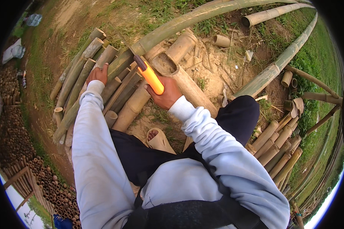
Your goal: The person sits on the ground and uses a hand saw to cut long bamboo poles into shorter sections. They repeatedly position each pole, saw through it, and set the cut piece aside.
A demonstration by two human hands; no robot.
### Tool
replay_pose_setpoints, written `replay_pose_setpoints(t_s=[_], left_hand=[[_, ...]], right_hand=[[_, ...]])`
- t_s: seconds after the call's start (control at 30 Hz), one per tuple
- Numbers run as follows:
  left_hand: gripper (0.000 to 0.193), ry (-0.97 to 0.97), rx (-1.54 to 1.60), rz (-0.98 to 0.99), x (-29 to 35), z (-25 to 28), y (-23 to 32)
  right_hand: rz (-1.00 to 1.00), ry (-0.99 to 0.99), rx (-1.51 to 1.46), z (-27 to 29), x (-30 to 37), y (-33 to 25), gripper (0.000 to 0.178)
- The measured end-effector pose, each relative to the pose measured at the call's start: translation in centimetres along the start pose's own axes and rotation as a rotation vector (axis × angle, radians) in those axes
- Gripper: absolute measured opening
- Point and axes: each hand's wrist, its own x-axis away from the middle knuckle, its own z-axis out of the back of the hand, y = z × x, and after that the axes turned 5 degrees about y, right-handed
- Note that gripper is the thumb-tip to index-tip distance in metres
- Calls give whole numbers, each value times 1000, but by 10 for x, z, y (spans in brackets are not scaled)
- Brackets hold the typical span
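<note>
My right hand [166,92] is closed round the orange handle of a hand saw [153,78]. The saw's thin blade points up and to the left, at the long green bamboo pole [187,23]; whether it touches the pole is hard to make out. To the left, my left hand [98,74] grips a bamboo length among a stack of cut bamboo pieces [75,78], fingers bent over it. Beneath the long pole, near the saw, lies a thick bamboo log [195,87] with an opening cut in its upper side.
Sawdust [214,65] covers the soil ahead. A short bamboo offcut [221,41] lies there. Another long pole [273,70] slants off to the right, above a pile of cut bamboo [277,147]. Large bamboo stacks [51,187] stand at far left. My sandalled foot [159,140] is below.
</note>
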Motion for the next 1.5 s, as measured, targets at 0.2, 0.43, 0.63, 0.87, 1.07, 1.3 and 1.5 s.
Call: replay_pose_setpoints(t_s=[0.2, 0.43, 0.63, 0.87, 1.07, 1.3, 1.5], left_hand=[[76, -83, 19, 56, 17, 7, -2], [73, -138, 53, 46, 18, 16, 10], [70, -90, 102, 17, 20, 21, 6], [70, -210, 102, 33, 21, 26, -1], [67, -227, 132, 20, 22, 30, 10], [67, -68, 130, 30, 19, 16, -4], [67, -207, 131, 40, 24, 25, -2]], right_hand=[[-95, -28, -1, 82, 153, -25, 14], [-107, -4, -30, 35, 60, 2, 17], [-84, -24, -1, -1, -7, 14, 27], [-267, -100, 101, 88, 178, -40, 10], [-115, -26, -5, 12, 20, 1, 22], [-237, -86, -52, 22, 48, 1, 17], [-239, -81, 62, 89, 194, -5, 29]])
